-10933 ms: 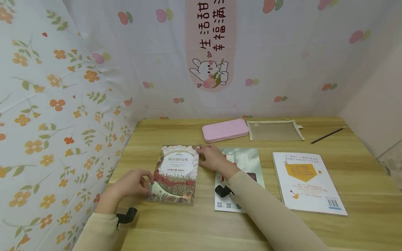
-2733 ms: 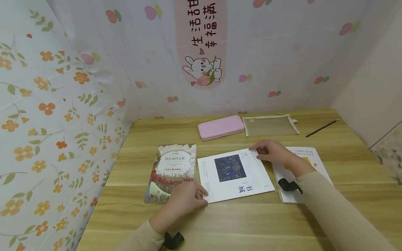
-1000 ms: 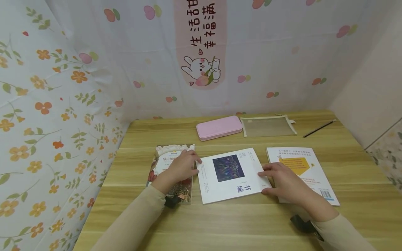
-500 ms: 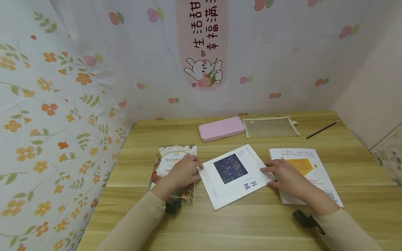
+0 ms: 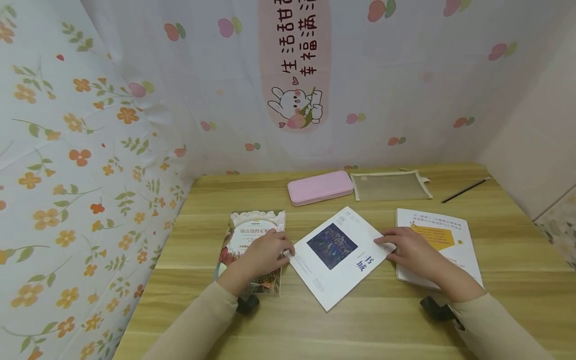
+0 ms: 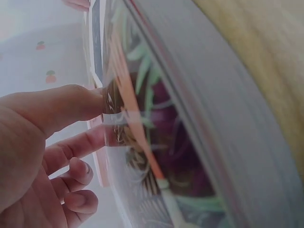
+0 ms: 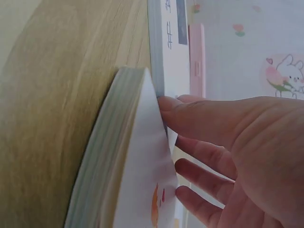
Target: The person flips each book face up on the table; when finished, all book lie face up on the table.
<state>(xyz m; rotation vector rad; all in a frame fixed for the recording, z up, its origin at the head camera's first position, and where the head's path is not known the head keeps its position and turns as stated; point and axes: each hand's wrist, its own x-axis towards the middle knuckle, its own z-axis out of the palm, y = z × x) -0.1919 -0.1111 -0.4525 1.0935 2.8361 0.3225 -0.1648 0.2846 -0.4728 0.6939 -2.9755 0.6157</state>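
A white magazine (image 5: pixel 335 275) with a dark square picture lies turned like a diamond in the middle of the wooden table. My left hand (image 5: pixel 265 255) pinches its left corner between thumb and fingers. At the right corner my right hand (image 5: pixel 416 255) pinches it too, thumb near the edge in the right wrist view. Beneath my left hand and wrist lies a book with an illustrated cover (image 5: pixel 265 285), whose thick edge fills much of the left wrist view. A white book with an orange panel (image 5: pixel 432 235) lies partly under my right hand.
Along the back of the table (image 5: pixel 324 340) are a pink pencil case (image 5: pixel 320 187), a sheer zip pouch (image 5: pixel 391 186) and a dark pencil (image 5: pixel 465 190). Patterned cloth (image 5: pixel 225 90) hangs behind and on the left.
Long before, the middle item showed a green-and-white cover; now a white one. Within the last second the magazine has turned counterclockwise between both hands. The right-hand white book has shifted and turned slightly.
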